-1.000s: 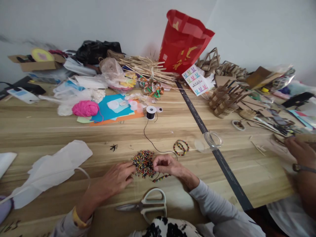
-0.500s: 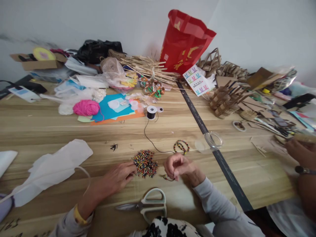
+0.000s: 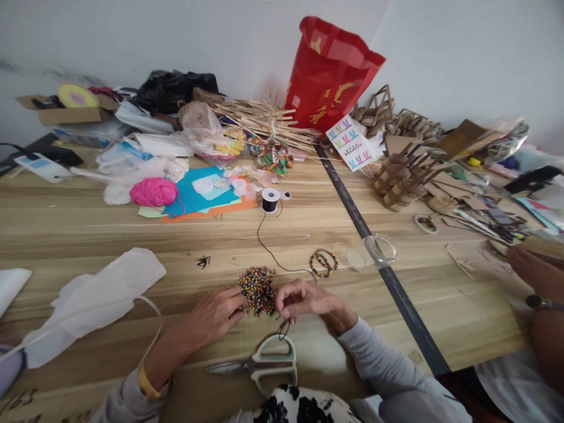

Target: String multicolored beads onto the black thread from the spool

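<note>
A pile of small multicoloured beads (image 3: 256, 287) lies on the wooden table (image 3: 132, 235) in front of me. My left hand (image 3: 214, 315) rests at the pile's left edge, fingertips touching the beads. Just right of the pile, my right hand (image 3: 304, 299) pinches a thin black cord (image 3: 268, 249) with a few beads strung on its hanging end. The cord runs back to a black spool (image 3: 269, 200). A finished bead bracelet (image 3: 323, 262) lies just beyond my right hand. White-handled scissors (image 3: 264, 364) lie near the table's front edge.
A clear round lid (image 3: 380, 248) sits on the dark table seam. White plastic bag (image 3: 88, 299) lies at left. Pink yarn (image 3: 154, 192), coloured paper, a red bag (image 3: 328, 73) and cardboard pieces crowd the back. Another person's hand (image 3: 533, 267) works at right.
My right hand swung out to the right of the bead pile with the cord, then came back to the pile's edge. My left hand stayed at the beads.
</note>
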The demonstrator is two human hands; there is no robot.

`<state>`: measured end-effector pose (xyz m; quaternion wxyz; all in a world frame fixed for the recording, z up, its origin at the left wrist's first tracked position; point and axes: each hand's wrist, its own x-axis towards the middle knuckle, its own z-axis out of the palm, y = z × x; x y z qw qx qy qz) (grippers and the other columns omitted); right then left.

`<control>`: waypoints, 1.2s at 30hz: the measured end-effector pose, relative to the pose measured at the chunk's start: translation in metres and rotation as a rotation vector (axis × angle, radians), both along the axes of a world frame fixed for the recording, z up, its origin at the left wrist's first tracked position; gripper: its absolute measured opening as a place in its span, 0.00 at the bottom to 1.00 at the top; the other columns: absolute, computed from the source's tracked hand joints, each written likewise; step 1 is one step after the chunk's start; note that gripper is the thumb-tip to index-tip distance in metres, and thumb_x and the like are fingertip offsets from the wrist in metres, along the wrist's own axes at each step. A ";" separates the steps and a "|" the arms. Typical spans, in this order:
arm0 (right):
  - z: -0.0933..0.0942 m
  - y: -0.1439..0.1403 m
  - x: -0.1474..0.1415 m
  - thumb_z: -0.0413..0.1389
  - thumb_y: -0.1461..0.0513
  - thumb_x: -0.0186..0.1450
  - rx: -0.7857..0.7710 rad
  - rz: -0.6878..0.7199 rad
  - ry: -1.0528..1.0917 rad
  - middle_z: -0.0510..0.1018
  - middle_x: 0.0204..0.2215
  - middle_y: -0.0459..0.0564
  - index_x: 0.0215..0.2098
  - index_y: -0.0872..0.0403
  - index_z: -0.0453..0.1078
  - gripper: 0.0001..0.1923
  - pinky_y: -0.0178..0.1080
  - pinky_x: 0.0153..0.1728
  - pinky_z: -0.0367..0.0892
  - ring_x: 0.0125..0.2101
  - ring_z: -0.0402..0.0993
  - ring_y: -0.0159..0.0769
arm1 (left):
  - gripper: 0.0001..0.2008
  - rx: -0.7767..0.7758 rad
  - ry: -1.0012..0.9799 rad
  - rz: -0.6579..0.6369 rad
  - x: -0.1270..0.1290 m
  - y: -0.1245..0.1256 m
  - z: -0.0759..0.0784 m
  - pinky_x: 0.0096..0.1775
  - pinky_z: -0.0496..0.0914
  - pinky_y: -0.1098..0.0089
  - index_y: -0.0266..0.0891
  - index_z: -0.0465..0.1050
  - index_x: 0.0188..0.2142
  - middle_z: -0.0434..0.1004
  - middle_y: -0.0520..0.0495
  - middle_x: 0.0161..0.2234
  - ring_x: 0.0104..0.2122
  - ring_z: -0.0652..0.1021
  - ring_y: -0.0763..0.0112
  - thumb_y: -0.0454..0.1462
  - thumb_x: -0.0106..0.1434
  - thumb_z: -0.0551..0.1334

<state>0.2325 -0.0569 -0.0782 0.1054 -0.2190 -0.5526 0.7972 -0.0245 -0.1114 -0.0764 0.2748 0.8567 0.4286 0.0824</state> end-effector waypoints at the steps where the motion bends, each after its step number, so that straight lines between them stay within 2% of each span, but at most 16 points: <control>1: -0.001 0.001 0.000 0.64 0.53 0.55 0.000 -0.014 -0.004 0.71 0.20 0.42 0.29 0.60 0.68 0.18 0.27 0.21 0.65 0.18 0.67 0.22 | 0.08 0.000 0.017 -0.010 0.000 0.000 -0.002 0.41 0.65 0.67 0.38 0.70 0.37 0.72 0.46 0.38 0.38 0.73 0.64 0.33 0.65 0.53; 8: -0.001 0.000 -0.005 0.64 0.53 0.54 -0.022 -0.127 0.014 0.72 0.19 0.43 0.28 0.60 0.67 0.19 0.27 0.20 0.65 0.18 0.69 0.24 | 0.08 0.059 0.045 -0.017 0.002 0.002 -0.002 0.37 0.65 0.69 0.38 0.70 0.34 0.73 0.46 0.35 0.34 0.73 0.66 0.33 0.65 0.52; 11: 0.001 -0.003 -0.009 0.64 0.53 0.55 -0.017 -0.212 0.036 0.72 0.20 0.44 0.28 0.59 0.66 0.19 0.28 0.20 0.66 0.19 0.70 0.25 | 0.09 0.083 0.034 0.037 0.005 0.003 0.003 0.33 0.65 0.70 0.37 0.71 0.31 0.73 0.47 0.31 0.31 0.73 0.67 0.31 0.63 0.52; 14: 0.001 -0.009 -0.016 0.62 0.52 0.57 0.056 -0.318 0.057 0.72 0.20 0.44 0.28 0.59 0.65 0.18 0.28 0.21 0.65 0.19 0.68 0.25 | 0.09 0.042 -0.088 0.107 0.007 0.003 0.007 0.31 0.65 0.72 0.37 0.72 0.31 0.73 0.48 0.28 0.28 0.73 0.70 0.30 0.60 0.54; 16: -0.001 -0.015 -0.020 0.60 0.53 0.59 0.155 -0.404 0.056 0.70 0.20 0.43 0.29 0.58 0.65 0.16 0.28 0.21 0.63 0.18 0.65 0.24 | 0.07 -0.047 -0.202 0.166 0.010 0.003 0.008 0.30 0.66 0.73 0.37 0.73 0.31 0.74 0.49 0.27 0.26 0.73 0.72 0.31 0.58 0.55; 19: -0.004 -0.026 -0.026 0.56 0.56 0.62 0.441 -0.492 0.024 0.67 0.21 0.44 0.29 0.57 0.65 0.12 0.30 0.24 0.60 0.22 0.63 0.26 | 0.06 -0.222 -0.331 0.248 0.015 0.004 0.005 0.30 0.68 0.74 0.35 0.73 0.29 0.76 0.48 0.26 0.26 0.74 0.72 0.32 0.55 0.58; 22: -0.007 -0.034 -0.030 0.54 0.60 0.63 0.757 -0.467 -0.002 0.68 0.24 0.47 0.28 0.56 0.66 0.08 0.33 0.28 0.60 0.26 0.63 0.30 | 0.06 -0.370 -0.420 0.289 0.019 0.006 -0.001 0.30 0.69 0.73 0.33 0.73 0.28 0.77 0.46 0.26 0.25 0.75 0.71 0.34 0.53 0.58; 25: -0.008 -0.038 -0.030 0.51 0.63 0.64 0.949 -0.386 0.006 0.69 0.25 0.49 0.30 0.55 0.65 0.05 0.34 0.29 0.60 0.27 0.64 0.32 | 0.07 -0.451 -0.490 0.317 0.020 0.008 -0.004 0.30 0.69 0.73 0.32 0.72 0.28 0.76 0.46 0.25 0.26 0.75 0.71 0.35 0.52 0.59; 30: -0.009 -0.039 -0.031 0.49 0.65 0.64 1.154 -0.363 0.021 0.70 0.25 0.49 0.32 0.55 0.63 0.03 0.33 0.27 0.60 0.26 0.64 0.32 | 0.09 -0.499 -0.575 0.356 0.020 0.008 -0.005 0.31 0.69 0.72 0.32 0.72 0.28 0.77 0.44 0.25 0.26 0.76 0.70 0.38 0.51 0.61; 36: -0.009 -0.038 -0.032 0.49 0.66 0.64 1.239 -0.379 0.007 0.70 0.24 0.49 0.31 0.55 0.62 0.04 0.32 0.25 0.59 0.25 0.64 0.31 | 0.08 -0.547 -0.635 0.346 0.020 0.008 -0.006 0.31 0.70 0.73 0.31 0.73 0.28 0.78 0.44 0.25 0.26 0.77 0.70 0.37 0.51 0.63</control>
